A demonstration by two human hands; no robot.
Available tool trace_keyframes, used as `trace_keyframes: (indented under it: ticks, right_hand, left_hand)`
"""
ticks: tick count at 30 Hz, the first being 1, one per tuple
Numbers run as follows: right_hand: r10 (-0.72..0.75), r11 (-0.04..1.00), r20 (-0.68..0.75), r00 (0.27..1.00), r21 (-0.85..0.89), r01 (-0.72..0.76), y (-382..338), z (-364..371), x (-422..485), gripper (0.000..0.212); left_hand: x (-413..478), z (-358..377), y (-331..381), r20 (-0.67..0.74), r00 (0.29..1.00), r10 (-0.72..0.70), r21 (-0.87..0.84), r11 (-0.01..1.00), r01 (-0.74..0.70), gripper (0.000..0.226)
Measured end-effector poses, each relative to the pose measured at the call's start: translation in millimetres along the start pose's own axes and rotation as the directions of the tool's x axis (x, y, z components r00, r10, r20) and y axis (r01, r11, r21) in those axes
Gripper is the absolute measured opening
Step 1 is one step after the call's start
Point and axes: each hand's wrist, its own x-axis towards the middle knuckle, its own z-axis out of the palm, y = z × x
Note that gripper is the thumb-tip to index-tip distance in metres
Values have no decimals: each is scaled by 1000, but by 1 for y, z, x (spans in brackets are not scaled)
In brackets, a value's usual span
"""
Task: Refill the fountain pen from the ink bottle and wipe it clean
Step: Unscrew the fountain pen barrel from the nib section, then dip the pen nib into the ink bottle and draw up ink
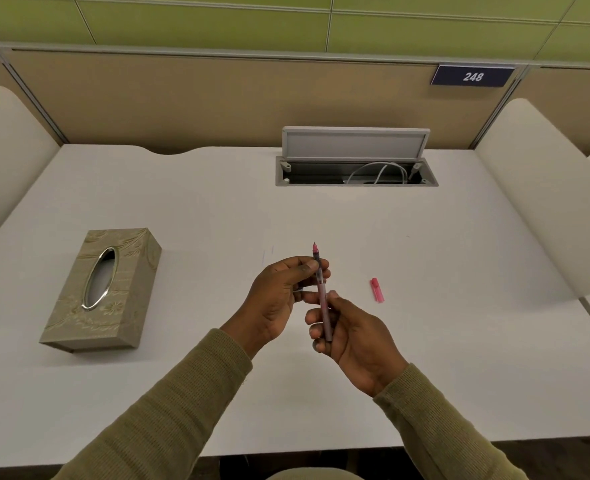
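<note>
2 grips share the fountain pen (pixel 321 284) above the middle of the bench (pixel 459 341). The right grip (pixel 352 336) curls round the barrel's near end, and the left grip (pixel 279 299) pinches the section just behind the nib, which points away. For unscrewing, it seems best to hold the section steady, turn only the barrel and keep the nib raised. The pink cap (pixel 377 290) lies just to the right, and the tissue box (pixel 103 289) sits toward the left edge.

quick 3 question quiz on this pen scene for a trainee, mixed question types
1. True or false: the pink cap lies on the desk, off the pen.
2. On which side of the pen is the tissue box? A left, B right, C behind it.
3. Fill in: the number plate reads ___.
Key: 1 true; 2 A; 3 248.
</note>
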Motion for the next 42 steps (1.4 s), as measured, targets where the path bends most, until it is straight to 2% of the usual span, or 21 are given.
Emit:
trace_keyframes:
  ticks: [4,10,13,19,22,25,28,32,37,42]
  right_hand:
    - [-35,998,3,999,-46,35,2,-1,0,20]
    - [-32,998,19,999,-49,33,5,-7,1,33]
    - [-42,996,-19,999,-83,40,10,-14,3,34]
    - [-111,926,-164,980,-375,42,19,-29,9,26]
    - [-202,870,-277,939,-491,42,21,-46,19,20]
    - [-364,784,-390,846,-618,52,21,-75,35,12]
    - [-513,645,-414,752,-764,20,14,-107,51,8]
    - [-624,484,-419,660,-870,-94,7,-147,70,13]
    - [-594,446,-478,647,-865,-230,7,-174,91,18]
    - [-577,437,-477,663,-866,-243,7,-179,98,18]
  left_hand:
    - [2,-1,-1,-6,1000,-5,10,1000,5,23]
    - [5,1,1,-21,1000,10,-21,1000,-10,21]
    - [10,0,0,-78,997,14,-41,999,-17,21]
    - [23,1,-2,-210,978,-5,-111,994,-19,22]
    - [26,1,-4,-218,976,-20,-126,992,-8,22]
    - [26,0,-8,-212,977,-35,-129,992,8,21]
    - [28,1,-12,-209,977,-50,-117,993,26,20]
    - [26,3,-17,-203,977,-71,-103,993,51,19]
    - [25,9,-19,-198,977,-80,-89,994,63,19]
    - [24,11,-23,-193,978,-85,-68,995,73,19]
